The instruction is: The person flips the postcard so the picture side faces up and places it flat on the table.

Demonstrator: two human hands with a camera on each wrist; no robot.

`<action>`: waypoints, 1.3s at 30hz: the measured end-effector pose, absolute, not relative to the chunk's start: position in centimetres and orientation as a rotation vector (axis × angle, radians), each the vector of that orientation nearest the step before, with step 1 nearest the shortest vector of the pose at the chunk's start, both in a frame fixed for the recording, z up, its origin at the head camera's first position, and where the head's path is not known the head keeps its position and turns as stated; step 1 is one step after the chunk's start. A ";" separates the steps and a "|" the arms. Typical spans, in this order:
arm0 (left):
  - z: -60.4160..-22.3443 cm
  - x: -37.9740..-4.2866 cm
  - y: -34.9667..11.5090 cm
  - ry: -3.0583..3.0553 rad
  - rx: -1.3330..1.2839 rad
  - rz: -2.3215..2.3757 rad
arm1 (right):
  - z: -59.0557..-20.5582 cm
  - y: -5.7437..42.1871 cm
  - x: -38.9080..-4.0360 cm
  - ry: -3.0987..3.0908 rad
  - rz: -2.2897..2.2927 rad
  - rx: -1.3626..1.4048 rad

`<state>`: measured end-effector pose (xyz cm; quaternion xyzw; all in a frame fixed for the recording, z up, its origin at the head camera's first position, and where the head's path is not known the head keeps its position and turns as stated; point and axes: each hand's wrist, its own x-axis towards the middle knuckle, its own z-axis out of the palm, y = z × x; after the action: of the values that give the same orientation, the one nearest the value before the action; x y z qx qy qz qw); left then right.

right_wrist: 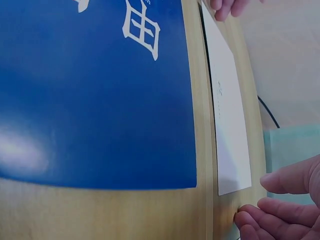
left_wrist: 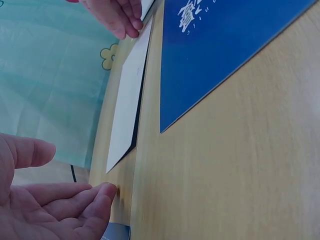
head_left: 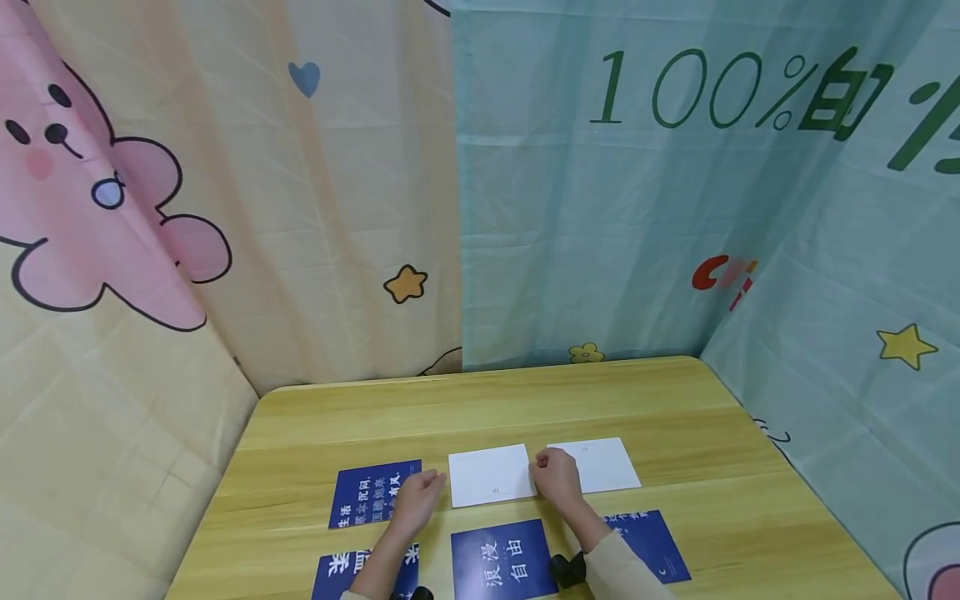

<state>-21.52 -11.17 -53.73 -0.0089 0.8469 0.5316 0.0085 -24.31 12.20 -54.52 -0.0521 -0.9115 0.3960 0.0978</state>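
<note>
A white card point(head_left: 490, 479) lies on the table between my two hands. My left hand point(head_left: 418, 500) hovers by its left end, over the edge of a blue card with white lettering point(head_left: 360, 498). In the left wrist view the thumb of the left hand point(left_wrist: 55, 205) stands apart from loosely bent fingers, with nothing between them. At the white card's right end is my right hand point(head_left: 557, 477), partly covering a second white card point(head_left: 606, 465). The right wrist view shows the right hand point(right_wrist: 287, 212) with thumb and fingers apart, holding nothing.
Nearer me lie a middle blue card point(head_left: 502, 560), a right blue card point(head_left: 651, 546) and a left blue card point(head_left: 333, 575), the outer two partly hidden by my arms. The wooden table point(head_left: 480, 408) meets printed curtains point(head_left: 360, 208) at its back edge.
</note>
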 end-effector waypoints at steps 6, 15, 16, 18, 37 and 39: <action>-54.1 -21.8 -11.1 2.668 0.002 1.651 | -54.7 12.0 -24.5 -2.704 1.165 -0.162; -54.1 -22.0 -10.8 2.624 -0.003 1.709 | -54.5 11.8 -24.5 -2.698 1.161 -0.167; -54.1 -22.0 -10.8 2.621 -0.006 1.708 | -54.5 11.8 -24.5 -2.697 1.163 -0.159; -54.0 -22.0 -10.7 2.614 -0.011 1.710 | -54.5 11.8 -24.5 -2.696 1.172 -0.155; -54.0 -22.1 -10.2 2.580 -0.049 1.741 | -54.9 11.0 -24.5 -2.680 1.248 -0.194; -54.0 -22.1 -10.1 2.586 -0.062 1.744 | -54.9 11.0 -24.5 -2.674 1.263 -0.203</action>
<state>-22.08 -10.11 -54.03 -0.0199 0.8289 0.5590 0.0111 -24.50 10.97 -54.87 -0.0682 -0.8986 0.4243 0.0889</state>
